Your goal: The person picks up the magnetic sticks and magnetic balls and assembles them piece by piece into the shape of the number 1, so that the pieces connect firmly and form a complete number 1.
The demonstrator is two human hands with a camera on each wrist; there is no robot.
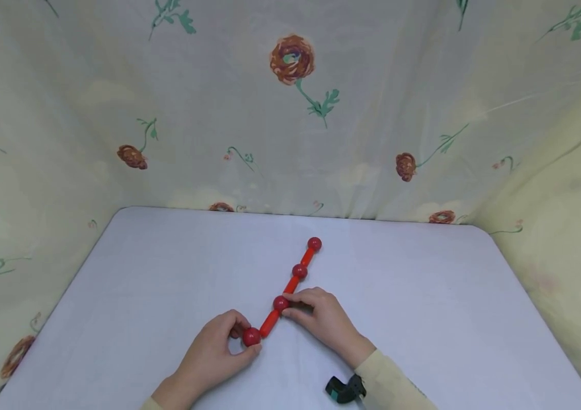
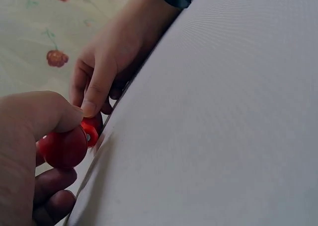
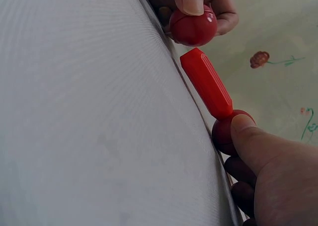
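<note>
A slanting line of red balls and red rods lies on the white table, its far end at a red ball (image 1: 314, 244). My right hand (image 1: 327, 320) pinches the nearest ball of that line (image 1: 281, 303) between thumb and fingers. From this ball a faceted red rod (image 3: 207, 84) sticks out toward my left hand (image 1: 211, 354). Between thumb and fingers, the left hand holds a separate red ball (image 2: 63, 147), close by the rod's free end; the right wrist view shows a narrow gap there. Farther up the line sit another red ball (image 1: 299, 271) and more rods.
A black strap-like device (image 1: 346, 389) shows by the right sleeve (image 1: 393, 381). The white tabletop (image 1: 449, 307) is bordered at the back and sides by a flower-patterned curtain (image 1: 362, 114).
</note>
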